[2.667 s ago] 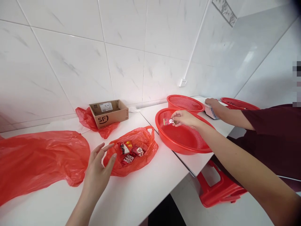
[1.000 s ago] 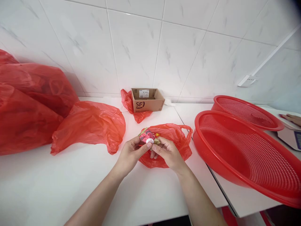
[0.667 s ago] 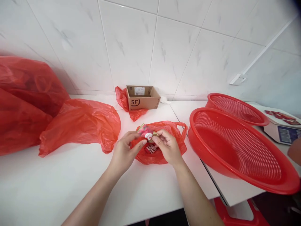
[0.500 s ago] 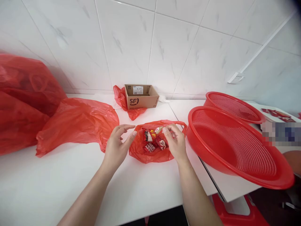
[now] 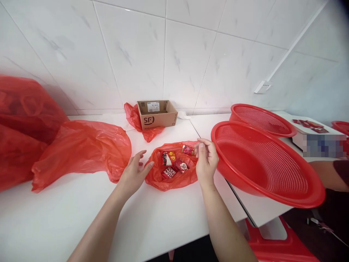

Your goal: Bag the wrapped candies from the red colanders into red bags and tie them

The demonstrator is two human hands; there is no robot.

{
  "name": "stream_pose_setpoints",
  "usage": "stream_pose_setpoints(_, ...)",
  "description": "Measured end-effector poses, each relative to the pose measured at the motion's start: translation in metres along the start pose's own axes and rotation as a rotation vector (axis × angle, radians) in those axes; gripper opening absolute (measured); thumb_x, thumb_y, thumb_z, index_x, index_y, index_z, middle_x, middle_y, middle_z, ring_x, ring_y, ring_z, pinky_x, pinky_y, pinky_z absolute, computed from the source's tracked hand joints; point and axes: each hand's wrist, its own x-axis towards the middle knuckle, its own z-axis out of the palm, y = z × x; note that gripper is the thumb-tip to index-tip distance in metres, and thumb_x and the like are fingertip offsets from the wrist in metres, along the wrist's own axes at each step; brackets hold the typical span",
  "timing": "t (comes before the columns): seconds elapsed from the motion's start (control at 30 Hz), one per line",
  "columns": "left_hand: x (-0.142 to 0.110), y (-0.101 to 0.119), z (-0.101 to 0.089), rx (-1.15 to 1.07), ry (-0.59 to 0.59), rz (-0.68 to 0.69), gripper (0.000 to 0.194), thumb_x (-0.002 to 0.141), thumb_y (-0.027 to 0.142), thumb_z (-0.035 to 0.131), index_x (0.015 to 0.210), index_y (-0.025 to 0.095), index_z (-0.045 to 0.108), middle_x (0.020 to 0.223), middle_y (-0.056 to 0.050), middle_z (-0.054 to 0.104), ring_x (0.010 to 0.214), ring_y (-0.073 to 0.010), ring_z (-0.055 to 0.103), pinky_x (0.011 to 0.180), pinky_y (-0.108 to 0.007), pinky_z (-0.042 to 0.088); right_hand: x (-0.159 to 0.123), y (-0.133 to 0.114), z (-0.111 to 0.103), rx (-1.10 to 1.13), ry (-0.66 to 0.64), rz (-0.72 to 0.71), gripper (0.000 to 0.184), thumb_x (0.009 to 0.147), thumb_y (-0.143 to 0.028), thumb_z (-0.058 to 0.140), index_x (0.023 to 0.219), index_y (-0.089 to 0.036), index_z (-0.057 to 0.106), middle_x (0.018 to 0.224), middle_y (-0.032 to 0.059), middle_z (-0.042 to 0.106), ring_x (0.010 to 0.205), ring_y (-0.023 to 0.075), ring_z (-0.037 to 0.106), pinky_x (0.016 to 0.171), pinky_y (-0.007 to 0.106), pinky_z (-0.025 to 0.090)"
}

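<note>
Bag (image 5: pixel 171 185): wrapped snacks (image 5: pixel 169 171) inside | Your right hand (image 5: pixel 206 165): fingers pinched on small packet (image 5: pixel 187 150), over bag's right side | Your left hand (image 5: pixel 132 179): fingers spread, holding nothing, by its left rim | Advised: pinch lightly, clear the rim

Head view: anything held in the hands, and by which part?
The right hand pinches a small red packet by its right end; the left hand is open, holding nothing.

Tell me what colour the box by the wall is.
The box is plain cardboard brown with dark lettering, best seen in the head view.
</note>
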Motion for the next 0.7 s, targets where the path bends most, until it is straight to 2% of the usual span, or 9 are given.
stream_pose_setpoints(0.1,0.0,0.002,-0.002,0.03,-0.116,-0.059,0.071,0.08,0.061,0.053,0.141,0.026,0.042,0.106,-0.008,0.067,0.09,-0.0243,0.065,0.075,-0.036,0.05,0.003,0.007,0.0,-0.103,-0.085,0.016,0.026,0.093,-0.033,0.045,0.114,-0.022,0.057,0.105,0.0088,0.064,0.094,0.0191,0.061,0.081,0.032,0.049)
stream_pose_setpoints(0.17,0.0,0.004,-0.004,0.059,-0.159,-0.058,0.066,0.079,0.06,0.054,0.136,0.025,0.048,0.086,-0.003,0.068,0.077,-0.0228,0.064,0.067,-0.033,0.048,0.004,0.012,0.002,-0.218,-0.181,0.002,0.026,0.092,-0.028,0.046,0.114,-0.021,0.058,0.112,0.0089,0.065,0.102,0.02,0.059,0.087,0.033,0.048)
stream_pose_setpoints(0.23,0.0,0.006,-0.004,0.0,-0.178,-0.054,0.057,0.079,0.058,0.057,0.125,0.024,0.057,0.077,-0.001,0.066,0.069,-0.0205,0.061,0.062,-0.031,0.046,0.004,0.018,0.003,-0.402,-0.281,-0.017,0.029,0.09,-0.023,0.048,0.116,-0.021,0.058,0.118,0.0093,0.063,0.11,0.0228,0.056,0.095,0.038,0.044)
stream_pose_setpoints(0.33,0.0,0.009,-0.006,-0.239,-0.138,-0.055,0.048,0.077,0.056,0.062,0.112,0.022,0.062,0.082,-0.001,0.067,0.071,-0.0174,0.061,0.063,-0.028,0.046,0.004,0.027,0.002,-0.69,-0.405,0.02,0.037,0.086,-0.018,0.053,0.123,-0.019,0.056,0.124,0.0113,0.061,0.119,0.0278,0.05,0.101,0.044,0.037)
stream_pose_setpoints(0.4,0.0,0.011,-0.007,-0.401,-0.085,-0.048,0.047,0.075,0.054,0.068,0.108,0.022,0.063,0.086,-0.002,0.067,0.073,-0.0157,0.06,0.066,-0.027,0.048,0.005,0.033,0.0,-0.796,-0.428,0.056,0.039,0.086,-0.018,0.054,0.125,-0.019,0.055,0.122,0.012,0.062,0.118,0.0288,0.05,0.1,0.045,0.038)
stream_pose_setpoints(0.53,-0.001,0.013,-0.008,-0.642,-0.092,-0.043,0.046,0.072,0.048,0.074,0.108,0.023,0.063,0.092,-0.001,0.065,0.075,-0.0135,0.06,0.07,-0.027,0.051,0.008,0.04,-0.001,-0.864,-0.378,0.071,0.03,0.081,-0.016,0.058,0.111,-0.02,0.059,0.109,0.0116,0.063,0.104,0.0293,0.056,0.088,0.043,0.044)
stream_pose_setpoints(0.63,-0.002,0.014,-0.006,-0.682,-0.142,-0.052,0.049,0.071,0.045,0.075,0.114,0.025,0.062,0.098,-0.001,0.064,0.081,-0.0147,0.063,0.074,-0.028,0.053,0.01,0.038,0.002,-0.859,-0.318,0.041,0.024,0.08,-0.012,0.055,0.103,-0.02,0.058,0.103,0.0086,0.062,0.097,0.0255,0.057,0.084,0.039,0.046)
stream_pose_setpoints(0.7,-0.003,0.016,-0.004,-0.664,-0.164,-0.049,0.056,0.072,0.045,0.075,0.122,0.026,0.059,0.111,-0.003,0.064,0.088,-0.0167,0.064,0.078,-0.03,0.054,0.009,0.035,0.005,-0.808,-0.257,-0.019,0.024,0.083,-0.01,0.049,0.103,-0.021,0.055,0.103,0.0063,0.061,0.099,0.0215,0.057,0.086,0.035,0.046)
